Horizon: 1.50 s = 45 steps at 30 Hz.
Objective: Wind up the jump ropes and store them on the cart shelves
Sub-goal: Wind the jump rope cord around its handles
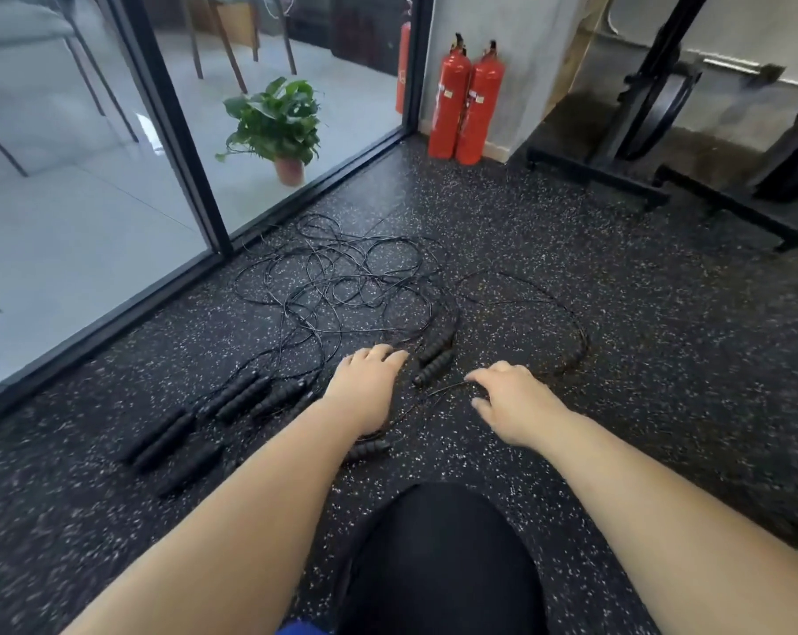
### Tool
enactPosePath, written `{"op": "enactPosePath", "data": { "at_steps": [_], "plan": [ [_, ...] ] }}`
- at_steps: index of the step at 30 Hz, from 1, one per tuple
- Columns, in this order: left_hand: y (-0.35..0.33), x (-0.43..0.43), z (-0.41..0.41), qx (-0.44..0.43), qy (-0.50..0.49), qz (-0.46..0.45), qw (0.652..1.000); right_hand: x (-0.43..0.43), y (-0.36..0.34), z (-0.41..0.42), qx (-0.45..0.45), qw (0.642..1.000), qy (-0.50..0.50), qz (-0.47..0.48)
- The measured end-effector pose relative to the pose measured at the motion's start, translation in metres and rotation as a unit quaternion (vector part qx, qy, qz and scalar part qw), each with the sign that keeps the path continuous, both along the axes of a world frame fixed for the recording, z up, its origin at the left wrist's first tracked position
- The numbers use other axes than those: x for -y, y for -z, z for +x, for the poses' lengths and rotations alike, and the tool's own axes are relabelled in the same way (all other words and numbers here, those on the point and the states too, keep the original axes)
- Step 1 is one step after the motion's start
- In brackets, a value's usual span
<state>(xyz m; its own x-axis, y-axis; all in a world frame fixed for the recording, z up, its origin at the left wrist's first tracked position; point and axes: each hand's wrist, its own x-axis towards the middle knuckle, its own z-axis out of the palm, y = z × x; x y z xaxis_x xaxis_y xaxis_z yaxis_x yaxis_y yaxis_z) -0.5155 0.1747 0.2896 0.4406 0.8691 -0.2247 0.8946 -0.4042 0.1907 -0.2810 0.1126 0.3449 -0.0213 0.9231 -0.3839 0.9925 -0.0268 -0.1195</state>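
While the jump ropes (342,286) lie tangled on the floor (617,359) just ahead, 2 ribbed handles (434,357) sit between the hands, their long axes angled away to the right. The left hand (369,387), flat with straight fingers, is nearer them. The right hand (516,401) curls, apparently pinching a thin cord (447,387).

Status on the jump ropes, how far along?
Done: nothing. The jump ropes lie tangled on the floor, straight handles loose.
In hand: right hand pinches one cord; left hand is palm-down beside two ribbed handles.
Left: winding every rope, then shelving; no cart in view.
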Motion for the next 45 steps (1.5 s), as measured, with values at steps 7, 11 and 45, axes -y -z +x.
{"op": "enactPosePath", "data": {
  "at_steps": [7, 11, 45],
  "plan": [
    [0.079, -0.026, -0.017, -0.023, -0.036, -0.095, 0.995, -0.035, 0.077, -0.002, -0.017, 0.997, -0.03, -0.073],
    [0.113, -0.043, -0.011, -0.039, -0.033, -0.125, 0.991, -0.052, 0.112, 0.004, -0.017, 0.994, -0.034, -0.103],
    [0.298, -0.203, 0.212, -0.18, -0.057, -0.073, 0.979, -0.191, 0.294, 0.119, -0.064, 0.987, 0.014, -0.147]
  ]
}}
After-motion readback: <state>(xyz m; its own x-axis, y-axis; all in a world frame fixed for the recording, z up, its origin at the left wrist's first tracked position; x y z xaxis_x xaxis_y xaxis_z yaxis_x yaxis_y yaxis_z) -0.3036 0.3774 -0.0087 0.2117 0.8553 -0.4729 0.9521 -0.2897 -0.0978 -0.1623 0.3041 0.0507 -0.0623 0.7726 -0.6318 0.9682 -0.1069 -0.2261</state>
